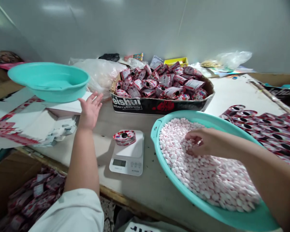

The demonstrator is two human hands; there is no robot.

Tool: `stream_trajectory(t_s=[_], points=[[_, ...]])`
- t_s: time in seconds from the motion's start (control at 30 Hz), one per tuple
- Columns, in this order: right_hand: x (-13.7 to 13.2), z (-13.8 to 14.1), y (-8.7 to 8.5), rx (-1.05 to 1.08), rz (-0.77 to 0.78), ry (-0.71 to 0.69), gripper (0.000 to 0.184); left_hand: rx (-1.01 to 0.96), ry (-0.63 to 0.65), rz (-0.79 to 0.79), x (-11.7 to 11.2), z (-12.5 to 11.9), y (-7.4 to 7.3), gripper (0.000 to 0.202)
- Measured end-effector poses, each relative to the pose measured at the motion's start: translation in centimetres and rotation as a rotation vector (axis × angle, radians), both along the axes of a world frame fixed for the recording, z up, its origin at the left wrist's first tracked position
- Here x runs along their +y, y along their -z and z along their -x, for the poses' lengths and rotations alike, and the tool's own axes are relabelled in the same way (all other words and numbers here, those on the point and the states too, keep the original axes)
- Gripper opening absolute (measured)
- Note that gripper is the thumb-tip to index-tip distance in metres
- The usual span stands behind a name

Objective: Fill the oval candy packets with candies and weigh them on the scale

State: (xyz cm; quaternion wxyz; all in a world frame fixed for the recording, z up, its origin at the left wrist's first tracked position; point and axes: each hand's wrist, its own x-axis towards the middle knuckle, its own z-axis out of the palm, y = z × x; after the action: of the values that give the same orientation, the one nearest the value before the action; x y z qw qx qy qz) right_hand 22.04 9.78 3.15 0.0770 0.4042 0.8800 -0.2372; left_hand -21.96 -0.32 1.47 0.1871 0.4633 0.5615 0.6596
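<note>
My left hand (90,109) is raised with its fingers spread and nothing in it, just right of an upper-left turquoise basin (60,91). My right hand (200,141) dips into a second turquoise basin (157,129) full of small white-and-pink candies (195,180). Its fingers curl together among the candies, and some candies show at the fingertips. Between my arms stands a white digital scale (127,161) reading about 0.0. On its plate sits one small red-and-white printed packet (124,138) with a dark round hole in its top.
Behind the scale, a black cardboard box (145,106) holds many similar packets. More packets (268,125) stand in rows at right. Flattened printed cartons (38,122) lie at left. Below the table edge, a box holds more packets (38,193). Clear plastic bags (99,74) lie behind.
</note>
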Motion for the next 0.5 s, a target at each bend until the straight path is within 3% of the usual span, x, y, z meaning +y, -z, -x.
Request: stream_trajectory(t_s=[0.13, 0.27, 0.4, 0.5], points=[[-0.3, 0.5, -0.4, -0.048, -0.008, 0.067, 0.033, 0.131, -0.147, 0.078, 0.8, 1.9, 2.6, 0.097], [-0.5, 0.7, -0.2, -0.089, -0.052, 0.065, 0.032, 0.41, -0.435, 0.078, 0.3, 2.3, 4.9, 0.075], [0.0, 0.2, 0.4, -0.092, -0.043, 0.055, 0.021, 0.475, -0.547, 0.005, -0.1, 2.0, 4.3, 0.056], [0.5, -0.1, 0.6, -0.056, -0.039, 0.064, 0.016, 0.443, -0.478, 0.073, -0.3, 1.1, 3.4, 0.058]])
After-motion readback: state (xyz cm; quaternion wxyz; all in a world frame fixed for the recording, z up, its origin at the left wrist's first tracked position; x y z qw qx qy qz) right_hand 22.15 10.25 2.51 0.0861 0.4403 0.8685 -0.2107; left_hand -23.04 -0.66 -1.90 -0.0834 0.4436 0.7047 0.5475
